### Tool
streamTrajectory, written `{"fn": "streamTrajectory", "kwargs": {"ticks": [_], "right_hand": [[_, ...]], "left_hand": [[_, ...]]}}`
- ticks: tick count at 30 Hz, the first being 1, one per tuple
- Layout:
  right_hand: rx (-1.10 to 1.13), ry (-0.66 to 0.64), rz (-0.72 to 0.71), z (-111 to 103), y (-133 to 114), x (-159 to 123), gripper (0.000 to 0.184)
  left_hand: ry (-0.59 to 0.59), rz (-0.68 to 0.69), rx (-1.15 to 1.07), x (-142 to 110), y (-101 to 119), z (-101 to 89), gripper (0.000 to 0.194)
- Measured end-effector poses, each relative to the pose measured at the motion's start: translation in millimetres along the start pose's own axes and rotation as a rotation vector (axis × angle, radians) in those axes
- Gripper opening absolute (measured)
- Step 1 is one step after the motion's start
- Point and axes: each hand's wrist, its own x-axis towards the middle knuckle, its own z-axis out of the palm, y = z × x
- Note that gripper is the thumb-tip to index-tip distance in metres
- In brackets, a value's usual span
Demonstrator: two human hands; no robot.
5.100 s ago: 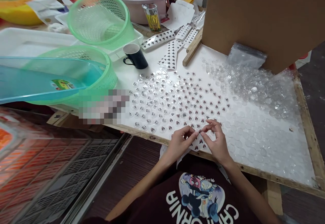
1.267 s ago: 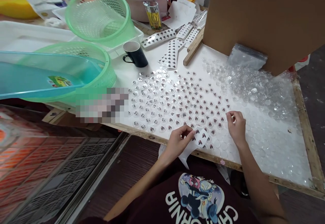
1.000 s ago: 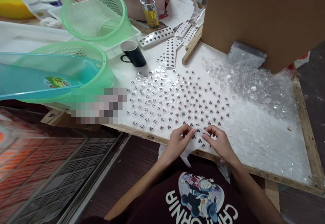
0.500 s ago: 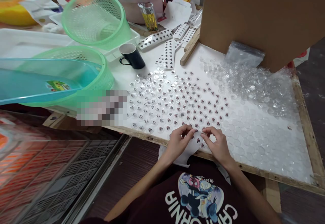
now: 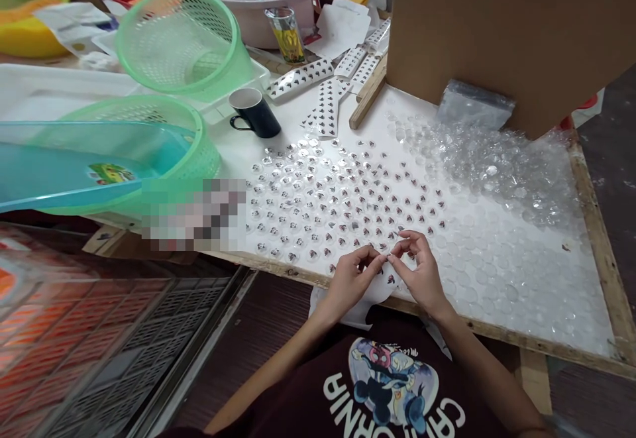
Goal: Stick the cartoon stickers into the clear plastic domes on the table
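White paper sticker sheet with small dark-and-red figures [image 5: 381, 288] hangs over the near edge of the white, wood-edged counter [image 5: 293, 116], just below the hands. At left and centre, many round clear discs bearing such figures [image 5: 332, 213] look done. The left hand [image 5: 354, 276] pinches the sheet in its grip; the right hand [image 5: 421, 277] has fingertips just beside, but whether its grip has caught anything cannot be told. Farther right, plain round clear discs [image 5: 489, 273] and a glossy clear plastic heap [image 5: 501, 166] seem left to do.
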Motion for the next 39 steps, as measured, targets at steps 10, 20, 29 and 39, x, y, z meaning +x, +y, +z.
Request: {"fn": "streamTrajectory", "kwargs": {"ticks": [10, 20, 29, 39], "right_hand": [[0.131, 0.217, -0.068, -17, 3, 11, 0.035], [-0.086, 0.465, 0.104, -128, 66, 93, 0.053], [-0.284, 0.37, 0.126, -118, 77, 105, 0.047], [-0.599, 0.283, 0.048, -110, 73, 106, 0.043]], "left_hand": [[-0.061, -0.005, 0.013, 0, 1, 0.2, 0.023], [-0.02, -0.002, -0.009, -1, -6, -3.8, 0.024], [-0.007, -0.01, -0.013, -2, -9, -6.0, 0.023], [-0.016, -0.026, -0.007, 0, -9, -5.1, 0.023]]}}
